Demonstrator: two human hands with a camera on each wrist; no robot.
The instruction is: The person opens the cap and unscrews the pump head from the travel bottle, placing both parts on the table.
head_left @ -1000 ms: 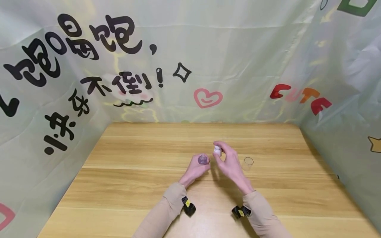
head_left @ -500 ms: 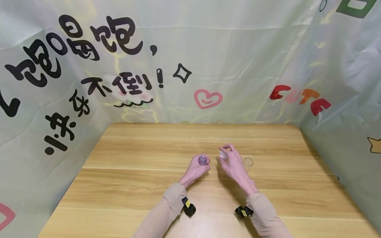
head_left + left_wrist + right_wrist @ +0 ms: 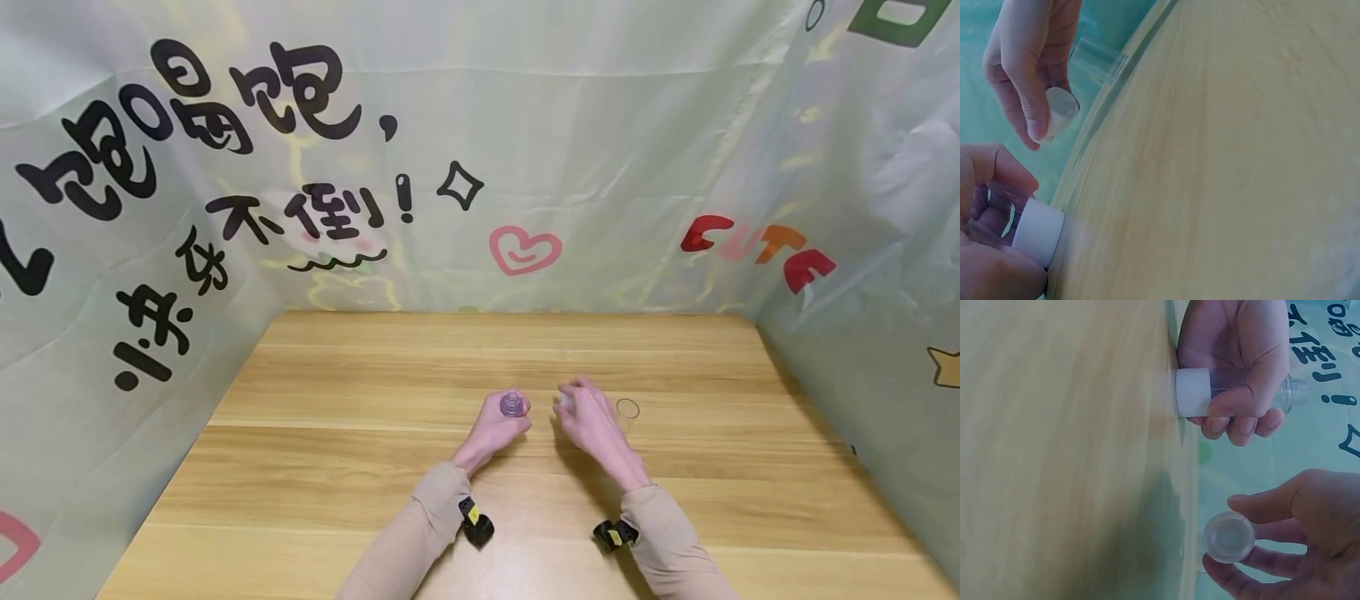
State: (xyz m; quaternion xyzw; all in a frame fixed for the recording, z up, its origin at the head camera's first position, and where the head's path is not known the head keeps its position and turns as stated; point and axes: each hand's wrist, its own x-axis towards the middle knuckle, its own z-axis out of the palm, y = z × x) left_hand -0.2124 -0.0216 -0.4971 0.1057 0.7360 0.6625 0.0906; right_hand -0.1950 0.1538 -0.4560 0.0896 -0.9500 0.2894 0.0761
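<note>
My left hand [image 3: 491, 425] grips a clear, purplish bottle [image 3: 512, 405] whose narrow neck points up, uncovered. In the left wrist view the bottle's white base [image 3: 1039, 232] is at the tabletop. Over to the right, my right hand [image 3: 596, 423] pinches a small white cap [image 3: 1229, 537] between thumb and fingers, apart from the bottle. The right wrist view shows the cap's round end face-on, with the thumb on one side and fingertips on the other. Just right of that hand, a clear cylindrical cover [image 3: 1097, 59] stands on the table.
The wood-grain table [image 3: 337, 467] runs back to a pale printed cloth [image 3: 600, 150], which also hangs along both sides. Each forearm wears a black wrist camera, the left camera [image 3: 476, 525] and the right camera [image 3: 615, 535].
My right hand has drawn right, away from the bottle, and turned downward with the white cap, lowering toward the table. The left hand and bottle have stayed in place.
</note>
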